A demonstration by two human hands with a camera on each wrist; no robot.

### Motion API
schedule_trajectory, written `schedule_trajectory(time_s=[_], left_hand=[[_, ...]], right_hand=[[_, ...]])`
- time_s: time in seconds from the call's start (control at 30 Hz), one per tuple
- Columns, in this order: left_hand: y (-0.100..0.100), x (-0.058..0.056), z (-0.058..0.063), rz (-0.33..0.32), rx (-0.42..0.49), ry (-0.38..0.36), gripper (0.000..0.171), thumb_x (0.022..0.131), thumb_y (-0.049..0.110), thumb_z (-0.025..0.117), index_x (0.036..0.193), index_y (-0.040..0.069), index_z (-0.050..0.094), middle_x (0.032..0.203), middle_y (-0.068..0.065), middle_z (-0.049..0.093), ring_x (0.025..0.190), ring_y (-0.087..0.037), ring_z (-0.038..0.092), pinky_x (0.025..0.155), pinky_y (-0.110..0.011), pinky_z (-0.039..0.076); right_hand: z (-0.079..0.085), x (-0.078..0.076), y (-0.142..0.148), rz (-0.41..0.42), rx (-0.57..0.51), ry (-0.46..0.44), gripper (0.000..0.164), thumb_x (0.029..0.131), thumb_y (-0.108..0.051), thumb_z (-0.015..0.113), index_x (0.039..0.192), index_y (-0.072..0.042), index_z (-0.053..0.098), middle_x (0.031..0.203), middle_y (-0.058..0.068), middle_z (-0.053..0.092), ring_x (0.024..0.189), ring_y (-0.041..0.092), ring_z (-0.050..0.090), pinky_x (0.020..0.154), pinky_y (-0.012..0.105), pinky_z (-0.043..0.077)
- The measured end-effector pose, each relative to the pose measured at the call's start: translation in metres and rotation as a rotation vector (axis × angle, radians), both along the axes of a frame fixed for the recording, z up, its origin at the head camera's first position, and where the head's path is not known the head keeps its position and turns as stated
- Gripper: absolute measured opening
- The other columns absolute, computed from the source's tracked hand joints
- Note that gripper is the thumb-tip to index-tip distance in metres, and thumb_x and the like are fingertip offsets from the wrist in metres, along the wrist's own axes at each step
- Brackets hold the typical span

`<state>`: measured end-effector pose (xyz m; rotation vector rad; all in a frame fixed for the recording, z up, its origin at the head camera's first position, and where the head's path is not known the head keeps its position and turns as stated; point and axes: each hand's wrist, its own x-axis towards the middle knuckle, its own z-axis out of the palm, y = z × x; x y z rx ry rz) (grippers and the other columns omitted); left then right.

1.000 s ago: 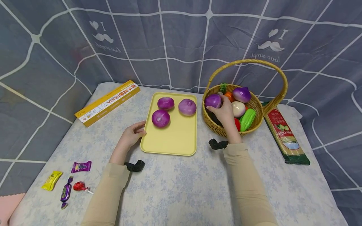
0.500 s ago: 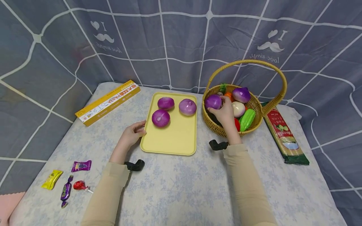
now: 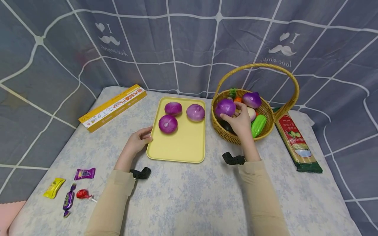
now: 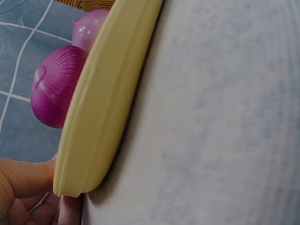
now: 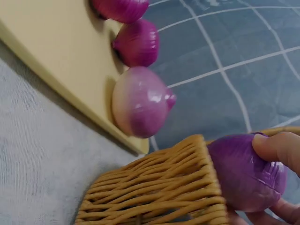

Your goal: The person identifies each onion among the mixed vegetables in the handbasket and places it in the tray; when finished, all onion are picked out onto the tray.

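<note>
My right hand [image 3: 242, 124] grips a purple onion [image 3: 225, 108] at the left side of the wicker basket [image 3: 228, 139]. In the right wrist view, the thumb lies on the onion's top and fingers show beneath it, just past the rim. At the left edge of the yellow tray [image 3: 177, 149], my left hand [image 3: 136, 140] pinches the rim, its thumb above and fingers below. Two dark purple onions [image 3: 168, 124] and a paler purple one [image 3: 195, 112] sit on the tray's far half.
Inside the basket are another purple onion [image 3: 252, 100], a green vegetable [image 3: 258, 126] and other produce. A green-red packet [image 3: 296, 141] lies to its right. A pasta box [image 3: 113, 107] is at the back left; several sweets [image 3: 69, 200] lie at the front left.
My right hand has drawn slightly toward me and right, and the purple onion has come up with it from among the other vegetables. The left hand and tray stay put.
</note>
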<state>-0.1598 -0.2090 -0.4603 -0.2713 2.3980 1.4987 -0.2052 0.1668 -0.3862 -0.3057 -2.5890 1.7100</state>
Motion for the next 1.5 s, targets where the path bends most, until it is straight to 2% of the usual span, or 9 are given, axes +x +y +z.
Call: schedule_trajectory(time_s=[0.13,0.3,0.53,0.63,0.77,0.87,0.97,1.23,1.5], left_hand=[[0.001,0.0,0.001,0.002,0.0,-0.001,0.055,0.1,0.009,0.056,0.152,0.013,0.039,0.151,-0.015,0.046,0.13,-0.031,0.05,0.105,-0.041,0.045],[0.002,0.0,0.003,0.003,-0.007,-0.005,0.055,0.1,0.01,0.056,0.152,0.014,0.039,0.152,-0.014,0.045,0.13,-0.031,0.05,0.104,-0.04,0.046],[0.001,0.001,0.002,-0.001,-0.007,-0.008,0.055,0.1,0.01,0.057,0.152,0.014,0.04,0.151,-0.014,0.046,0.13,-0.031,0.05,0.104,-0.04,0.045],[0.001,0.002,0.003,-0.002,-0.01,-0.006,0.055,0.1,0.012,0.057,0.152,0.014,0.041,0.15,-0.015,0.047,0.129,-0.031,0.051,0.102,-0.039,0.046],[0.002,0.003,0.004,0.004,-0.028,0.002,0.054,0.099,0.013,0.059,0.151,0.014,0.043,0.148,-0.014,0.049,0.125,-0.029,0.053,0.099,-0.036,0.049],[0.002,0.003,0.005,0.002,-0.027,0.003,0.055,0.099,0.012,0.059,0.151,0.014,0.042,0.148,-0.014,0.049,0.126,-0.029,0.053,0.101,-0.037,0.048],[0.001,0.002,0.004,-0.009,-0.009,-0.002,0.055,0.099,0.011,0.058,0.152,0.013,0.041,0.15,-0.015,0.047,0.129,-0.031,0.051,0.105,-0.041,0.045],[0.0,0.002,0.005,-0.016,-0.009,-0.005,0.056,0.1,0.01,0.057,0.152,0.013,0.039,0.151,-0.015,0.046,0.13,-0.031,0.05,0.104,-0.038,0.045],[0.002,0.002,0.004,-0.024,0.005,0.014,0.054,0.1,0.007,0.055,0.152,0.01,0.039,0.151,-0.017,0.045,0.13,-0.032,0.05,0.096,-0.028,0.048]], right_hand=[[0.006,0.01,-0.002,0.027,-0.062,0.009,0.081,0.083,-0.022,0.08,0.148,-0.008,0.032,0.147,0.015,0.041,0.129,0.028,0.053,0.105,0.042,0.048],[0.01,0.022,-0.011,0.103,-0.129,0.022,0.08,0.085,-0.019,0.079,0.148,-0.009,0.032,0.151,0.011,0.037,0.129,0.026,0.053,0.103,0.039,0.05],[0.005,0.031,-0.032,0.203,-0.176,0.079,0.077,0.082,-0.01,0.08,0.145,-0.004,0.036,0.142,0.015,0.047,0.123,0.028,0.057,0.092,0.022,0.052],[0.001,0.035,-0.042,0.226,-0.185,0.061,0.077,0.081,-0.011,0.081,0.144,-0.006,0.038,0.141,0.012,0.047,0.122,0.027,0.057,0.093,0.026,0.053],[-0.007,0.039,-0.054,0.254,-0.204,0.039,0.077,0.079,-0.01,0.083,0.143,-0.008,0.039,0.141,0.012,0.047,0.123,0.028,0.057,0.101,0.04,0.05],[-0.012,0.04,-0.063,0.278,-0.213,0.024,0.076,0.079,-0.01,0.083,0.143,-0.008,0.041,0.143,0.012,0.045,0.122,0.029,0.056,0.104,0.044,0.048],[-0.017,0.04,-0.071,0.301,-0.218,0.004,0.076,0.079,-0.01,0.083,0.142,-0.009,0.042,0.143,0.012,0.045,0.122,0.03,0.057,0.102,0.044,0.05],[-0.035,0.035,-0.082,0.309,-0.207,-0.064,0.079,0.078,-0.009,0.083,0.144,-0.01,0.04,0.146,0.012,0.043,0.124,0.029,0.056,0.099,0.04,0.051],[-0.05,0.028,-0.085,0.301,-0.16,-0.119,0.078,0.08,-0.013,0.082,0.145,-0.011,0.04,0.148,0.012,0.043,0.129,0.029,0.054,0.1,0.042,0.049]])
